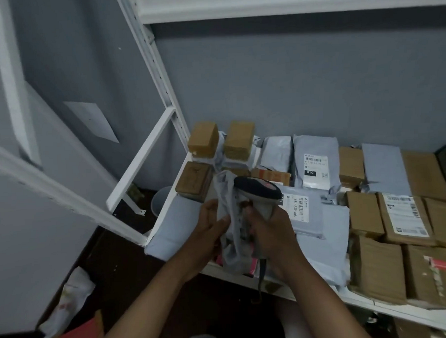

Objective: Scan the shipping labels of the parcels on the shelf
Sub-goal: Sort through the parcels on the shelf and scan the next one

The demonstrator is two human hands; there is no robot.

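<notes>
— Gripping anything with those hands of yours right now?

— Yes. Your left hand [211, 228] has its fingers curled round a crumpled grey poly-bag parcel [230, 224], lifted just above the near left part of the shelf [247, 276]. Your right hand [268, 233] is wrapped round the handle of a barcode scanner [257, 190], touching the right side of that parcel.

— Where does the scanner point?

— Its dark head sits above your hands and reaches to the right, over a flat grey mailer [301, 211] whose white label reads 231-239. The scanner's cable [262, 277] hangs down below your right wrist, past the shelf's near edge.

— And the label on the parcel you hold?

— You cannot tell from here; the bag is bunched and blurred.

— What else lies on the shelf?

— Three small brown boxes [202, 140] at the far left corner, one of them nearer. A grey bag with a label marked 010 [315, 162] stands farther back, right of your hands. Flat brown cardboard parcels [377, 269] cover the right side, one with a large white label [404, 216].

— Below the shelf?

— A light-coloured bucket [159, 202] on the floor to the left, and a white bag [69, 298] near the lower left.
</notes>
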